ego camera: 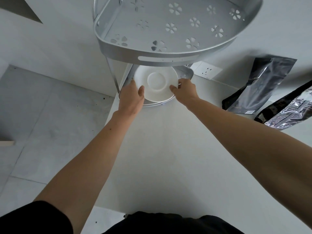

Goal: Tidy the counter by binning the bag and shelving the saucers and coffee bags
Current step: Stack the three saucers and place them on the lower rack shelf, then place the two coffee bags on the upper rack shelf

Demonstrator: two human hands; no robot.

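Both forearms reach far; the left hand and right hand pinch opposite rims of a white saucer, seemingly on the rack's lower shelf.

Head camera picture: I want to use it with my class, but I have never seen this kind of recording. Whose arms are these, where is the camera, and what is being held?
The camera sits on a person's head, looking down, so the arms are their own. The left hand and right hand each have a grip on the rim of a white saucer, which is on the lower tier of a metal shelf rack. Two foil coffee bags lie on the white counter to the right.
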